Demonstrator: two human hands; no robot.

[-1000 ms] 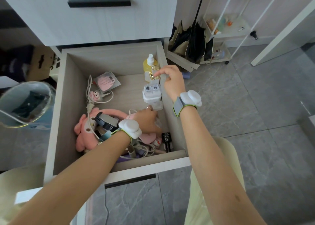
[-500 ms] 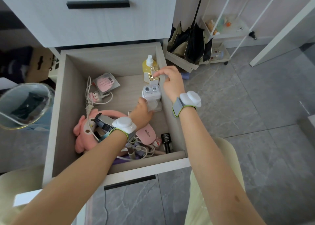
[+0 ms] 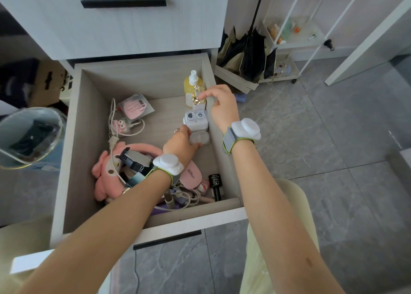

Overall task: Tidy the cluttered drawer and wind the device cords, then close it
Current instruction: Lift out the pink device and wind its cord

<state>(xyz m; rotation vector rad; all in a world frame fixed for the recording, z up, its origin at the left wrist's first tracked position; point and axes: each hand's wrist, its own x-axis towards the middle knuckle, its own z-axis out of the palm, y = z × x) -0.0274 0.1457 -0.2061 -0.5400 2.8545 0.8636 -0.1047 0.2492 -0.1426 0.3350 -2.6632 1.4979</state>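
Note:
The drawer (image 3: 142, 80) stands pulled out. Along its right wall stand a yellow spray bottle (image 3: 191, 83), a small box with gold clips (image 3: 196, 100), and a white case with two round lenses (image 3: 195, 120). My right hand (image 3: 222, 106) pinches a gold clip at the box. My left hand (image 3: 181, 145) grips a small translucent case (image 3: 199, 138) just in front of the white case. A white cord (image 3: 115, 126) with a pink charger (image 3: 121, 125) lies at the left.
A pink plush toy (image 3: 104, 178), a grey device (image 3: 135, 160), a pink lamp (image 3: 191, 174), a black bottle (image 3: 215, 183) and tangled cords (image 3: 184, 199) fill the drawer's front. A pink packet (image 3: 136, 108) lies at the back. A bin (image 3: 29, 135) stands left, folded bags (image 3: 246, 53) right.
My left hand has moved from the cluttered front of the drawer back toward the white case, bringing the small translucent case with it. My right hand has stayed at the gold clips.

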